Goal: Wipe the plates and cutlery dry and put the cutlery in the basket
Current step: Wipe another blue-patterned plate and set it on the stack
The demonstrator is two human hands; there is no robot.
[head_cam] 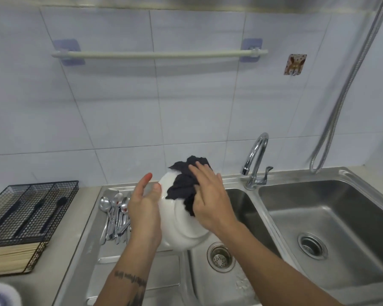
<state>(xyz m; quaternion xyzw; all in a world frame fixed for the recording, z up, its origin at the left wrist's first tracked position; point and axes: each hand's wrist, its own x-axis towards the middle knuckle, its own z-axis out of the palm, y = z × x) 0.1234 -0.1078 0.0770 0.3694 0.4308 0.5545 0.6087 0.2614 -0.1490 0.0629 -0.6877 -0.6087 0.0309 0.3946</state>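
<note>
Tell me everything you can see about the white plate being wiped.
The plate is plain white, glossy, ceramic-looking, round, with a raised foot ring on its underside. It is held up on edge above the sink, underside toward the camera. The left hand steadies its left rim with straight fingers; the right hand presses a dark cloth against its upper part. Its front face is hidden.

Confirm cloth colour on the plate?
Dark, near black, plain. The cloth is pressed by the right hand against the white plate; head view.
</note>
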